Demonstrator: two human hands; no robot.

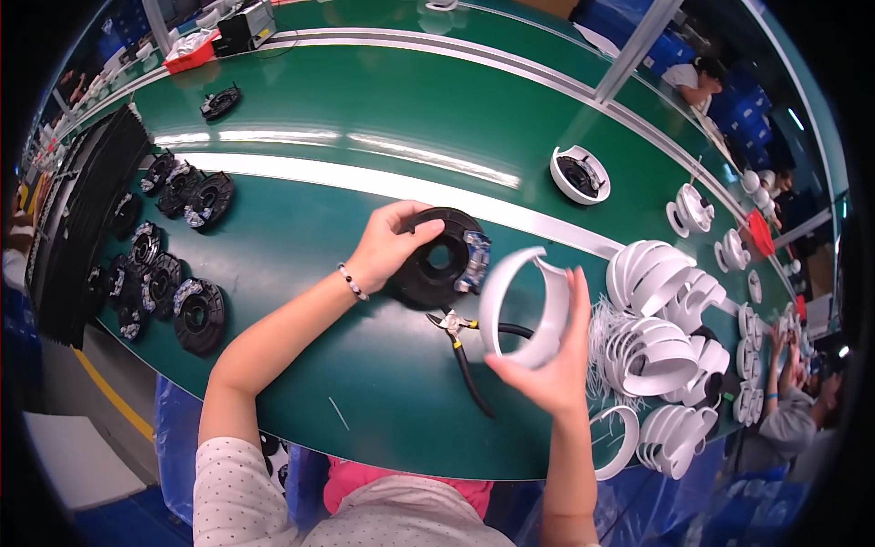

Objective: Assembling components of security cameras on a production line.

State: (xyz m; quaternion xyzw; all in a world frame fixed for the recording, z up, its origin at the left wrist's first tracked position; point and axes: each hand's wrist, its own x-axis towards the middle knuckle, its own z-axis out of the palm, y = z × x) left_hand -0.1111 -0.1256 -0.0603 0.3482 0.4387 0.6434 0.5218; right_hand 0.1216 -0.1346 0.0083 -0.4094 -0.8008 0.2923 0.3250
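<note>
My left hand is closed on the rim of a round black plastic disc, thumb on top. The disc has a hole in its middle and a small blue circuit board on its right side. In my right hand, thumb and fingers grip a white plastic ring with a gap in its upper edge. Ring and disc are held close together, side by side. Below them, cutting pliers with black and yellow handles lie on the green table, partly covered by the ring.
Stacks of white rings lie right of my right hand. Several black discs with boards are at the left, beside black stacked trays. Beyond a white strip, a white housing sits on the green belt. Other people work at the far right.
</note>
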